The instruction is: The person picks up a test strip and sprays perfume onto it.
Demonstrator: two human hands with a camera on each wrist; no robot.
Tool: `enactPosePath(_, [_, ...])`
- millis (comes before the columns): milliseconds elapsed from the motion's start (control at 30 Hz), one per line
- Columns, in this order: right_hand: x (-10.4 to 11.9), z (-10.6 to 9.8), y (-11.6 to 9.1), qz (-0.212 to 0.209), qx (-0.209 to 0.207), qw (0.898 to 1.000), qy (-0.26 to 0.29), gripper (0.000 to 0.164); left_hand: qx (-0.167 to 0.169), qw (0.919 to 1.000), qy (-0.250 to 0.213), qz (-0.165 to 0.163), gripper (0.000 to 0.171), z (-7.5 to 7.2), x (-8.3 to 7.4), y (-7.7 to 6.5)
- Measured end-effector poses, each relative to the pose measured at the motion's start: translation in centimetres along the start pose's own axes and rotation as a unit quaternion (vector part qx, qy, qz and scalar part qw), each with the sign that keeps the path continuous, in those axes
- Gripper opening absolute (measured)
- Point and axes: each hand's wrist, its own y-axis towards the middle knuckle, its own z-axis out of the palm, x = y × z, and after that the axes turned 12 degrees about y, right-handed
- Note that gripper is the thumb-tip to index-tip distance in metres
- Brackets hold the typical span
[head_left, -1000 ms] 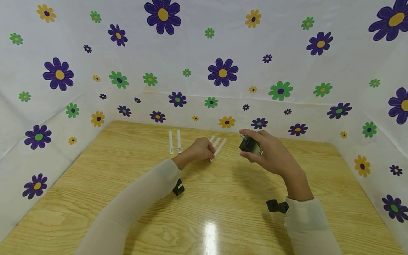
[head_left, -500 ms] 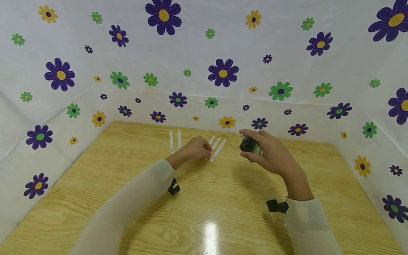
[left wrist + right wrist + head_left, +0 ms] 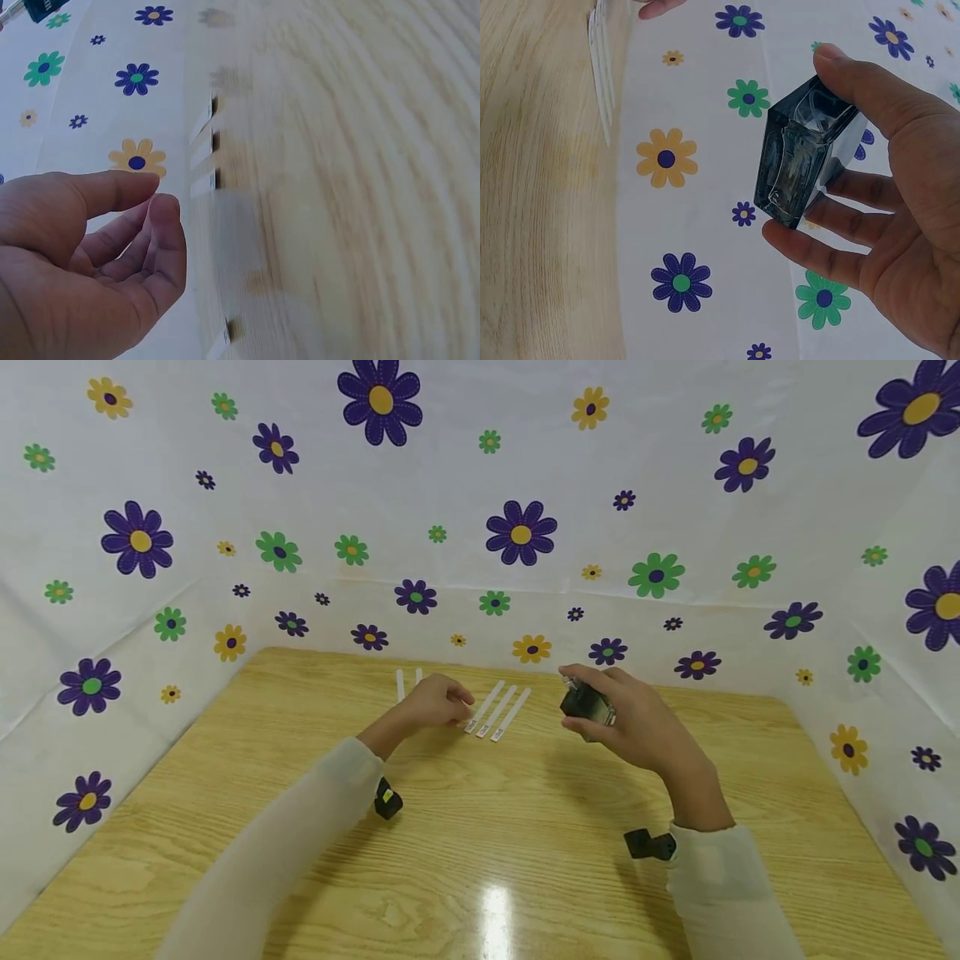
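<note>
Within the right hand [image 3: 641, 714], a dark bottle [image 3: 795, 161], raised above the table [image 3: 450, 868].
Its thumb and fingers stand about the bottle's breadth apart, gripping it from opposite sides. Leftward of them, three strips [image 3: 497, 712] slant side by side on the table, just right of the left hand [image 3: 431, 702]; whether its fingertips touch the nearest is unclear. Those fingers curve loosely, thumb and forefinger tips nearly meeting, with nothing visible between. Partly hidden behind them lie two more strips [image 3: 400, 683]. Beyond all the fingers rises a flowered cloth [image 3: 450, 485].
</note>
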Motion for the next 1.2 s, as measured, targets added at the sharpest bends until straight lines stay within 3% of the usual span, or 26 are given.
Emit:
enactPosePath(233, [0.1, -0.1, 0.0, 0.007, 0.002, 1.0, -0.001, 0.065, -0.023, 0.9993, -0.019, -0.022, 0.039, -1.1, 1.7, -0.5])
enactPosePath(567, [0.1, -0.2, -0.1, 0.013, 0.004, 1.0, 0.0, 0.066, -0.046, 0.996, -0.049, -0.06, 0.04, -2.8, 4.3, -1.7])
enactPosePath(800, [0.1, -0.2, 0.0, 0.005, 0.001, 1.0, -0.002, 0.066, -0.064, 0.9941, -0.026, -0.083, 0.039, -3.8, 5.7, -2.5])
enactPosePath(1033, [0.1, -0.2, 0.0, 0.008, 0.002, 1.0, -0.001, 0.066, -0.084, 0.9884, 0.028, -0.123, 0.058, -4.5, 6.1, -3.4])
enactPosePath(1200, [0.2, -0.2, -0.1, 0.016, 0.006, 1.0, 0.0, 0.066, -0.079, 0.9879, 0.025, -0.131, 0.066, -4.7, 6.4, -3.5])
